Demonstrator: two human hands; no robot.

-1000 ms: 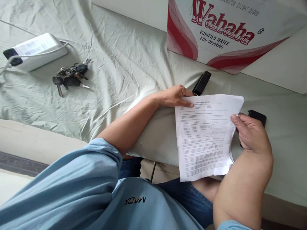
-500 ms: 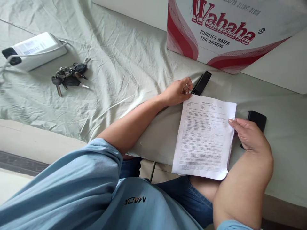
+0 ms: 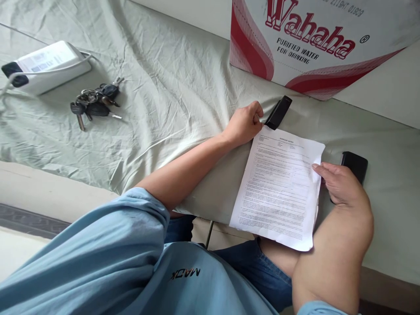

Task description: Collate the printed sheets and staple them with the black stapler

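Observation:
A printed sheet of paper (image 3: 278, 188) lies on the cloth-covered table, its lower end hanging over the front edge above my lap. My right hand (image 3: 343, 188) grips the sheet's right edge, fingers on top. My left hand (image 3: 244, 123) rests at the sheet's top left corner with fingers curled and nothing in them, its fingertips right beside a slim black device (image 3: 278, 112). A second black object (image 3: 355, 164) lies just behind my right hand, partly hidden by it.
A wrinkled pale green cloth (image 3: 170, 83) covers the table. A bunch of keys (image 3: 93, 105) and a white power strip (image 3: 46, 65) lie at the far left. A red and white "Wahaha" carton (image 3: 311, 43) stands at the back right.
The sheet was held up in both hands and has come down flat on the table. My left hand let go of it and slid up toward the slim black device.

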